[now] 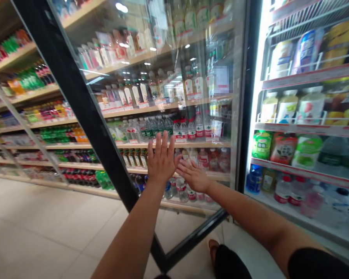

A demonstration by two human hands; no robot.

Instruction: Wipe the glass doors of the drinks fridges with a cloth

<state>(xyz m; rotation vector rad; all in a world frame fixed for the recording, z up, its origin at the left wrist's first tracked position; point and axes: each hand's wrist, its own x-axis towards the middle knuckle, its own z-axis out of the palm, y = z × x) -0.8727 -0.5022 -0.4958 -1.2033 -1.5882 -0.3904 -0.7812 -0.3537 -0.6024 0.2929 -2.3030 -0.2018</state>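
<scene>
My left hand (161, 159) is open, fingers up and spread, its palm flat against the glass door (163, 77) of a drinks fridge. My right hand (192, 175) is also open, fingers stretched leftward, lying flat on the same glass just beside and slightly below the left hand. The door has a thick black frame (84, 104) and stands swung out from the fridge. Behind the glass I see rows of bottles (189, 130) on wooden shelves. Neither hand holds anything.
The lit fridge interior (305, 116) at the right shows wire shelves with bottles, cartons and pouches. Long wooden shelves of drinks (40, 112) run along the left. A light tiled floor (46, 232) spreads below. My foot (213, 250) shows near the door's lower corner.
</scene>
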